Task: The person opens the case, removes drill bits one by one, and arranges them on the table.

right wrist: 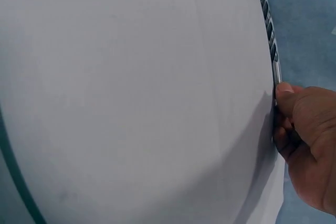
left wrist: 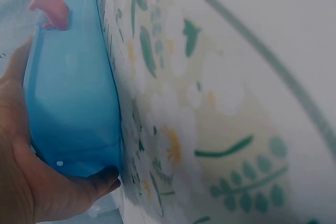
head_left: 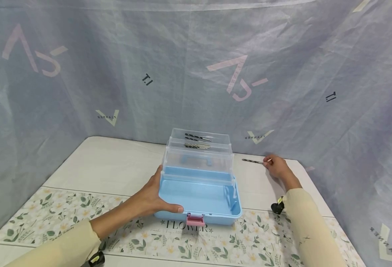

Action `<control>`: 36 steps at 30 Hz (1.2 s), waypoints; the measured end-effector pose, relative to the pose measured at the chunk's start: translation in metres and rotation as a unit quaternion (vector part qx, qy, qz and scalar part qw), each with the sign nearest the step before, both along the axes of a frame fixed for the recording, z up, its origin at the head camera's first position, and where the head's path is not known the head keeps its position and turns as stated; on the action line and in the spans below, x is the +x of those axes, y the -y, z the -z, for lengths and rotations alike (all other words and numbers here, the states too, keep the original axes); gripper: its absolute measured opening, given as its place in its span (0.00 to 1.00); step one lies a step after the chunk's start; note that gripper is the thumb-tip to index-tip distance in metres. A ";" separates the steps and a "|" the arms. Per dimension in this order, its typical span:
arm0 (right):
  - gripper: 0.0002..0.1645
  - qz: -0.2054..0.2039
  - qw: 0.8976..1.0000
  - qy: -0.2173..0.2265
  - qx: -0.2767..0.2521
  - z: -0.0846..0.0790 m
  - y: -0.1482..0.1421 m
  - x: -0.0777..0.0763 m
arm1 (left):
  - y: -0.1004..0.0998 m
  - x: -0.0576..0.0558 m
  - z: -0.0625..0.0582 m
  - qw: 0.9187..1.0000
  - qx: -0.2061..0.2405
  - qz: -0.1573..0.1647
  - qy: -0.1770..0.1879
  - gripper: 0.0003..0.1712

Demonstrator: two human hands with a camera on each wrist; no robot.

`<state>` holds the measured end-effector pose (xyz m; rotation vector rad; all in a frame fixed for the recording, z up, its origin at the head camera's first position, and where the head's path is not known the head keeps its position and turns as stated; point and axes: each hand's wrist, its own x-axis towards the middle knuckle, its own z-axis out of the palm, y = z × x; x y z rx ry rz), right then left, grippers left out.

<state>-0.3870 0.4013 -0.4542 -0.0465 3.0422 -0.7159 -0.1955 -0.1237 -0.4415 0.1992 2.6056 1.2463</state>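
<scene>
- Left hand (head_left: pixel 154 196), one: grip clasped round the blue box's left end.
- Blue box (head_left: pixel 216 219), one: open, mid-bench (head_left: pixel 116 159).
- Pink latch (head_left: pixel 195 219), one: on the box's front.
- Clear tiers (head_left: pixel 172 157), count uncertain: raised toward the rear.
- Stored bits (head_left: pixel 197 146), several: in the tiers; overlapping, exact number unclear.
- Single drill bit (head_left: pixel 252 161), one: right of the box.
- Right hand (head_left: pixel 276 167), one: grip pinched on that bit's plain end.

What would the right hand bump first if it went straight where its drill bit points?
Probably the box: the bit in the right hand points towards its clear trays, but depth is unclear.
</scene>
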 end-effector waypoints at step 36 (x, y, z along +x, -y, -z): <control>0.22 -0.157 0.975 -0.123 -0.098 -0.091 0.115 0.000 | 0.000 0.000 -0.001 1.000 -0.005 0.007 0.002 1.00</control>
